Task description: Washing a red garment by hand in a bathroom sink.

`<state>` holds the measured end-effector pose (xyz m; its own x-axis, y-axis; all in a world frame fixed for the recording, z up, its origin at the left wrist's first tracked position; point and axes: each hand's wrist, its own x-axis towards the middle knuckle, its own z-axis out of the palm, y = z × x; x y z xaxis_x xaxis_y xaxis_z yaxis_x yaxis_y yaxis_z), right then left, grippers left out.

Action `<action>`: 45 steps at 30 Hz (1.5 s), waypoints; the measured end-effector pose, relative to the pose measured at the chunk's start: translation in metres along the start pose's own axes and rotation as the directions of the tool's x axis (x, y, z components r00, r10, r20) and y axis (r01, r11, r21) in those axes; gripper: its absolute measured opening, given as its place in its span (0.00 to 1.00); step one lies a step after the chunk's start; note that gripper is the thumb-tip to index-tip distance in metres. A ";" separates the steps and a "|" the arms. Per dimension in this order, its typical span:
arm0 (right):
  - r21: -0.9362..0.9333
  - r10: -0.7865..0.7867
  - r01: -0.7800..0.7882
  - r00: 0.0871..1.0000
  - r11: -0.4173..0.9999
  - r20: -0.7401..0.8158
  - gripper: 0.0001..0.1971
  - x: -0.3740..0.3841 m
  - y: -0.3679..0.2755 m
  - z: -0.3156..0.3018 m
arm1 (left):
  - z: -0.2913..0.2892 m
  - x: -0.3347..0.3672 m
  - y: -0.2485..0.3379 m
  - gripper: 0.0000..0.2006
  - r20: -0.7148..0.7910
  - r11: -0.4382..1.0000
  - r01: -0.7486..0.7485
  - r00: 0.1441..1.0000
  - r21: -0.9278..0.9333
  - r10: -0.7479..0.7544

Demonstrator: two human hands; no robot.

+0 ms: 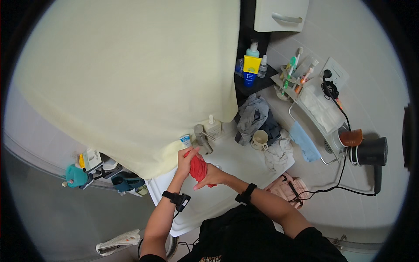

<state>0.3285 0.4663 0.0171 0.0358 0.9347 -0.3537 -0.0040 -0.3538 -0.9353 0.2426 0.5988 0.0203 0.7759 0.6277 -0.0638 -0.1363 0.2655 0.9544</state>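
A red cloth, bunched and twisted, is held over the white sink between my two hands. My left hand grips its upper left end, the fingers wrapped round it. Around the lower right end my right hand is closed, with its thumb pointing down and left. A bit of red shows below the right palm. Just beyond the cloth stands the metal faucet, apart from both hands; I cannot tell whether water runs from it.
Crumpled grey clothes and a beige mug sit on the sink's right rear. Behind the faucet is a soap pump bottle. A pale curtain hangs at the left. On the right wall are a rack and a black hair dryer with cords.
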 end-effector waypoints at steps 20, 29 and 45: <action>0.139 -0.147 0.222 0.898 0.965 -0.415 0.19 0.068 0.206 0.011 | 0.058 0.032 -0.128 0.16 -0.509 0.225 0.518 0.855 0.825 -0.101; -0.238 0.259 -0.246 0.966 0.940 0.023 0.26 0.040 0.150 -0.041 | -0.018 -0.001 -0.166 0.13 -0.478 0.768 0.526 0.814 0.365 -0.329; -0.252 0.618 -0.697 0.715 0.672 -0.328 0.48 -0.040 0.241 -0.141 | -0.013 0.000 -0.312 0.30 0.102 0.101 -0.071 0.931 0.992 -0.349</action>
<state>0.4670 0.3389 -0.1926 0.3507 0.4378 -0.8279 0.2245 -0.8975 -0.3795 0.2776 0.5252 -0.2813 0.8332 0.4170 -0.3632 0.5424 -0.7442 0.3899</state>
